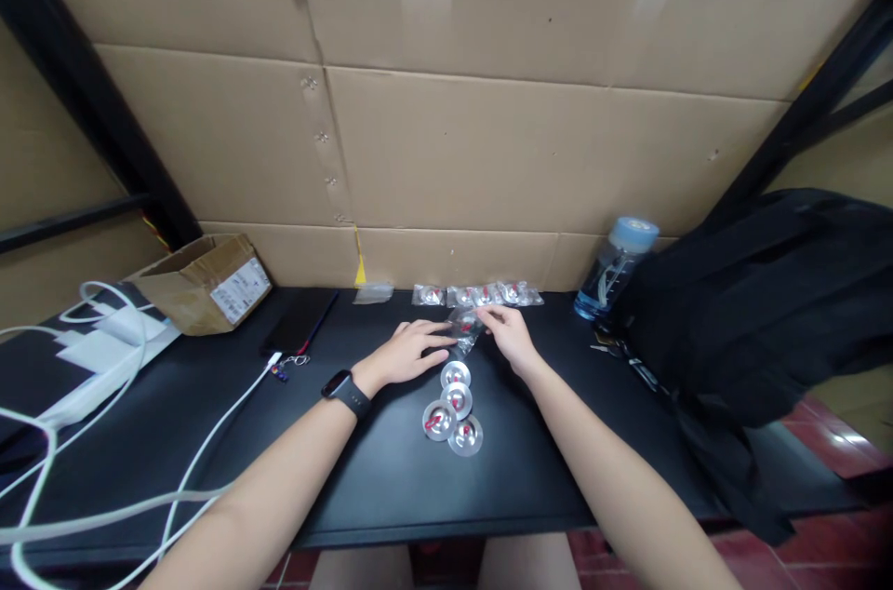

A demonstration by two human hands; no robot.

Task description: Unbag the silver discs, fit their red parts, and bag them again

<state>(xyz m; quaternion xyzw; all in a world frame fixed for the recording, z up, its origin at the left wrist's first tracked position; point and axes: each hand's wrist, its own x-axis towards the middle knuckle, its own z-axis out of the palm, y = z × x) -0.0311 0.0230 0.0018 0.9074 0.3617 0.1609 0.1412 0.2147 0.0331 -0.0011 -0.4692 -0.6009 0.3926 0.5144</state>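
Observation:
Between my two hands lies a clear plastic bag (463, 329) with a round silver disc with a red mark inside. My left hand (411, 350) reaches it from the left, fingers stretched out and their tips at its edge. My right hand (508, 333) pinches the bag's upper right side between thumb and fingers. Just below, several loose silver discs (456, 401) with red marks overlap in a small group on the black table (391, 488). A row of bagged discs (486, 294) lies behind my hands along the cardboard wall.
To the left are an open cardboard box (202, 285), a dark phone (299, 324), a power strip (115, 367) and white cables (209, 436). A flat clear bag (374, 293) lies at the back. On the right stand a water bottle (614, 269) and a black backpack (760, 311), with keys (606, 347) beside them.

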